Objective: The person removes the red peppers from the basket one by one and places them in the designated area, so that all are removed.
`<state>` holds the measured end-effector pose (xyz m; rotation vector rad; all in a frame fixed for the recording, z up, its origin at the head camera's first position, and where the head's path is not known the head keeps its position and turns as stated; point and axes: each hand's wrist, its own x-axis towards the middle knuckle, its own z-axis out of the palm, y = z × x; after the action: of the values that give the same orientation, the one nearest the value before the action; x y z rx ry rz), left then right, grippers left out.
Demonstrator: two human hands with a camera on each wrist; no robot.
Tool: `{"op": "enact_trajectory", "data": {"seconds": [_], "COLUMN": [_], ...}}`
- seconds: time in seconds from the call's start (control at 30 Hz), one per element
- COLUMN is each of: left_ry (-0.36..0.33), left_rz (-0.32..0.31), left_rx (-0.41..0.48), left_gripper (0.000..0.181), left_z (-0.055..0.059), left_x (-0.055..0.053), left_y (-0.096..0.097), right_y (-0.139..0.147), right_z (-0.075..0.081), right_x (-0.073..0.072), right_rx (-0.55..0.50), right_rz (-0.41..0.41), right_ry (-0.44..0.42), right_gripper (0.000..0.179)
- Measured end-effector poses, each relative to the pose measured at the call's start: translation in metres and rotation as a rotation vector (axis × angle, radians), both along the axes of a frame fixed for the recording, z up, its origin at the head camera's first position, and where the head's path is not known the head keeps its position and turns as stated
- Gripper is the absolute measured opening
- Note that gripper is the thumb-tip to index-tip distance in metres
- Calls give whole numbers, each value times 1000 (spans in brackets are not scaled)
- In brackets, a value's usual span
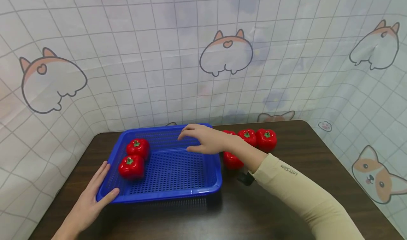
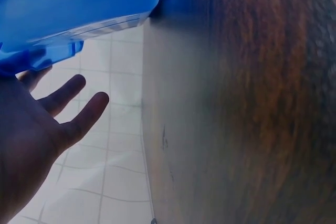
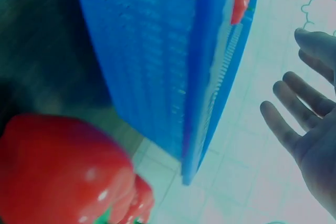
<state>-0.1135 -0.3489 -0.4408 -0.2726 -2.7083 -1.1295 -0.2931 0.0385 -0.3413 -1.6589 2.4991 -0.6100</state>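
Observation:
A blue plastic basket (image 1: pixel 178 169) stands on the dark table with two red bell peppers, one pepper (image 1: pixel 136 148) behind the other pepper (image 1: pixel 131 167), at its left side. My left hand (image 1: pixel 90 197) rests on the basket's left rim near the front corner, fingers extended. In the left wrist view, the left hand (image 2: pixel 37 124) is at the basket's rim (image 2: pixel 58 56). Over the basket's right part hovers my right hand (image 1: pixel 205 139), fingers loosely bent, holding nothing. The right wrist view shows that hand (image 3: pixel 310 108) apart from the basket wall (image 3: pixel 152 61).
Right of the basket sit several more red bell peppers (image 1: pixel 266 140), partly hidden by my right forearm. A small black object (image 1: pixel 246 178) shows under the right wrist. Behind the wooden table (image 1: pixel 286 183) hangs a white gridded cloth (image 1: pixel 175 74) with dog drawings.

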Motion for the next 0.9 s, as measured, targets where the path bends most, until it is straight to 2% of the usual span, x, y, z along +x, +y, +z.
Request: {"op": "enact_trajectory", "data": {"seconds": [0.33,0.47,0.9], "left_ry": [0,-3,12], "left_rz": [6,9,10], "left_rx": [2,5,12], "left_gripper": [81,81,80], "left_z": [-1,-2,-2], "left_x": [0,0,1], "left_y": [1,1,0], "right_y": [-46,-68,-139], "right_z": [16,20,6], "right_x": [-1,1,9], "right_rx": [89,175,389], "right_rz": [65,54,120], "right_ry": [11,19,-13], "right_gripper": [41,47,64]}}
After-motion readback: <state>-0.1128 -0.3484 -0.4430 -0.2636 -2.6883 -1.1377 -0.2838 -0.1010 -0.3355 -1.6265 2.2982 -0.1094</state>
